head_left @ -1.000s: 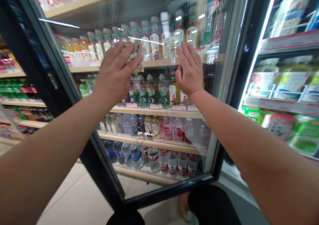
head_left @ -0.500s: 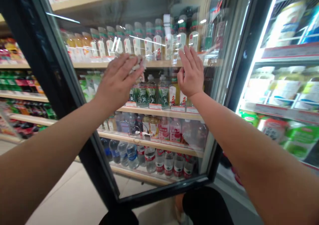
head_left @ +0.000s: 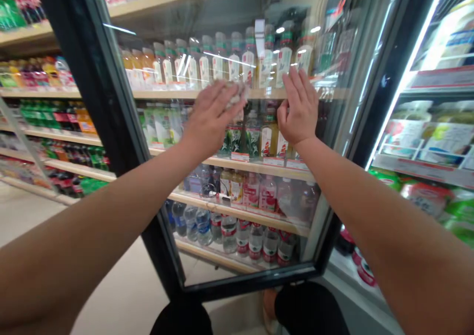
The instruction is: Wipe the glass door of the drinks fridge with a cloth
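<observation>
Cloth [head_left: 237, 91] lies bunched under the left hand's [head_left: 211, 120] fingertips, pressed to the door [head_left: 111, 127] glass near its upper middle. Those fingers lie together, pinning it. The right hand [head_left: 298, 110], at three o'clock of the left, rests flat on the glass, fingers apart, holding nothing. Bottles [head_left: 222, 68] show on shelves through the pane. This looks like wiping mid-stroke. A further pass would call for steady pressure on the cloth while the right hand braces the open door.

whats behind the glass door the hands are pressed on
Through the glass door, shelves of bottled drinks show. The left hand, pressing a pale wad, and the right hand cover several bottles; those cannot be seen.
</observation>
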Demonstrator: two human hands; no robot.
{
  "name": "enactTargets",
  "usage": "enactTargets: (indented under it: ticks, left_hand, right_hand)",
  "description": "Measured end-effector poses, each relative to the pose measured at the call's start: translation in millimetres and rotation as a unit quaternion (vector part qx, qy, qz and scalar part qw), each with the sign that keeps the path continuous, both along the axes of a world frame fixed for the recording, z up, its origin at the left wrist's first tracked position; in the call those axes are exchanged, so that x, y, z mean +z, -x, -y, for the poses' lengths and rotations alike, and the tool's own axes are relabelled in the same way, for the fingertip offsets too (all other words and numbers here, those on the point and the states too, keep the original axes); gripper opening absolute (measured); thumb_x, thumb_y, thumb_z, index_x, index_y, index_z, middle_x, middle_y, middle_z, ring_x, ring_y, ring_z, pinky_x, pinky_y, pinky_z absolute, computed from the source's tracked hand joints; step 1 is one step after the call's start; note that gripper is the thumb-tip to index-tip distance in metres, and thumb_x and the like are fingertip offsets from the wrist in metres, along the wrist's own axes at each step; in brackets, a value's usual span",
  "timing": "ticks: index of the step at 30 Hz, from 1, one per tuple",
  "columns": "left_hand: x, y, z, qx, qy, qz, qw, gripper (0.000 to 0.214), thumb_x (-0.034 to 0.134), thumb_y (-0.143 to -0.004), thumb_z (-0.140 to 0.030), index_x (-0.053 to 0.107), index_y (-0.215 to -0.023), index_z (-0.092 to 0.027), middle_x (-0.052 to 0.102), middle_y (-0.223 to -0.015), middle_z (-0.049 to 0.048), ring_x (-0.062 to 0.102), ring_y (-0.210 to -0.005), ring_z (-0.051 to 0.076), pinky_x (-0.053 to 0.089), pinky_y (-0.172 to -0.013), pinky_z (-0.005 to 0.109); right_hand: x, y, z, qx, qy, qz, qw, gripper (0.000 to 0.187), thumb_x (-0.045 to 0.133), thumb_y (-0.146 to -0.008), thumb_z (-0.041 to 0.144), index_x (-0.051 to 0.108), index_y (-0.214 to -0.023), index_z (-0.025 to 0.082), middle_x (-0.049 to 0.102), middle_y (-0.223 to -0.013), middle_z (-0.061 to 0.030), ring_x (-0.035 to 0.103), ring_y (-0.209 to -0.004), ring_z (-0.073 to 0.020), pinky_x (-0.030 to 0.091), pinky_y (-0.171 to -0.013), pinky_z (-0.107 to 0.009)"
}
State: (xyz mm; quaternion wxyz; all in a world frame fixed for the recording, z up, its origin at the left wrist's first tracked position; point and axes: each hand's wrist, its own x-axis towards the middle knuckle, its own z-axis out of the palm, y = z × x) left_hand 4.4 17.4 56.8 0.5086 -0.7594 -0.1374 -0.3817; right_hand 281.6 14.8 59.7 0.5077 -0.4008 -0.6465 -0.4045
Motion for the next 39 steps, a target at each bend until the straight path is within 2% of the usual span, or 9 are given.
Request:
enactTargets:
  ticks: [5,10,13,16,22,25,30,35,39]
  left_hand:
    - [-17.1,-1,8,0.008,0.015,-0.226,0.974,0.050,0.032,-0.110,-0.014,0.037,-0.158,-0.025,0.042,-0.163,0.0018,0.030,-0.156,0.021,0.029,-0.129,0.043]
    - [20.1,7,2,0.002,0.017,-0.029,0.999,0.051,0.032,-0.108,-0.013,0.039,-0.156,-0.024,0.036,-0.166,0.0060,0.025,-0.156,0.026,0.031,-0.127,0.057]
    - [1.2,1,5,-0.014,0.013,-0.011,1.000,0.050,0.036,-0.107,-0.012,0.041,-0.155,-0.022,0.036,-0.166,0.0078,0.022,-0.157,0.026,0.029,-0.127,0.056]
    - [-18.3,-3,13,-0.009,0.064,-0.178,0.982,0.054,0.037,-0.107,-0.010,0.037,-0.158,-0.028,0.039,-0.165,0.0022,0.023,-0.158,0.021,0.028,-0.130,0.047]
    - [19.6,4,5,0.000,0.027,-0.081,0.996,0.050,0.036,-0.107,-0.013,0.042,-0.155,-0.022,0.038,-0.165,0.0069,0.027,-0.156,0.027,0.032,-0.127,0.055]
    - [10.3,0,3,-0.005,-0.002,-0.007,1.000,0.049,0.037,-0.106,-0.012,0.045,-0.153,-0.020,0.038,-0.165,0.0091,0.026,-0.156,0.029,0.033,-0.126,0.058]
    - [-10.8,-4,14,0.011,0.068,-0.229,0.971,0.051,0.039,-0.107,-0.013,0.041,-0.156,-0.029,0.041,-0.164,-0.0007,0.031,-0.155,0.020,0.032,-0.129,0.044]
    - [22.7,4,8,0.028,0.055,-0.053,0.997,0.054,0.040,-0.103,-0.010,0.042,-0.155,-0.026,0.035,-0.167,0.0029,0.024,-0.157,0.024,0.027,-0.130,0.057]
    - [3.0,-2,6,0.006,0.021,-0.044,0.999,0.055,0.043,-0.104,-0.011,0.039,-0.156,-0.025,0.035,-0.166,0.0071,0.018,-0.159,0.025,0.027,-0.130,0.055]
  right_hand:
    - [0.0,-1,1,0.002,-0.001,0.004,1.000,0.066,0.039,-0.092,0.020,0.042,-0.158,0.019,0.038,-0.166,-0.0064,0.026,-0.159,-0.0272,0.021,-0.131,-0.060]
    - [-0.7,-1,-1,-0.002,-0.011,0.004,1.000,0.068,0.039,-0.091,0.019,0.041,-0.159,0.019,0.036,-0.167,-0.0061,0.026,-0.159,-0.0266,0.024,-0.130,-0.060]
    - [-0.8,-2,-2,-0.005,-0.011,0.008,1.000,0.067,0.039,-0.092,0.019,0.040,-0.159,0.019,0.035,-0.167,-0.0061,0.025,-0.159,-0.0261,0.024,-0.131,-0.059]
    - [-0.6,-3,-3,-0.008,-0.007,0.009,1.000,0.065,0.038,-0.094,0.021,0.040,-0.159,0.021,0.034,-0.168,-0.0055,0.023,-0.160,-0.0264,0.023,-0.131,-0.060]
    - [-0.2,-3,-4,-0.006,-0.007,0.008,1.000,0.066,0.038,-0.094,0.020,0.038,-0.160,0.021,0.033,-0.168,-0.0056,0.021,-0.160,-0.0270,0.023,-0.131,-0.060]
    - [0.0,-2,-3,-0.004,-0.005,0.007,1.000,0.067,0.038,-0.092,0.019,0.039,-0.160,0.020,0.034,-0.167,-0.0060,0.022,-0.160,-0.0268,0.023,-0.131,-0.060]
    - [0.9,0,1,-0.006,0.009,0.001,1.000,0.068,0.038,-0.092,0.019,0.040,-0.159,0.019,0.036,-0.167,-0.0068,0.022,-0.160,-0.0265,0.021,-0.132,-0.059]
    - [0.8,0,2,-0.004,0.018,-0.001,1.000,0.068,0.040,-0.091,0.020,0.039,-0.160,0.020,0.036,-0.167,-0.0070,0.021,-0.160,-0.0267,0.022,-0.131,-0.059]
    - [0.3,-1,0,-0.003,0.008,-0.001,1.000,0.067,0.039,-0.092,0.022,0.040,-0.159,0.021,0.034,-0.168,-0.0049,0.023,-0.160,-0.0251,0.022,-0.132,-0.058]
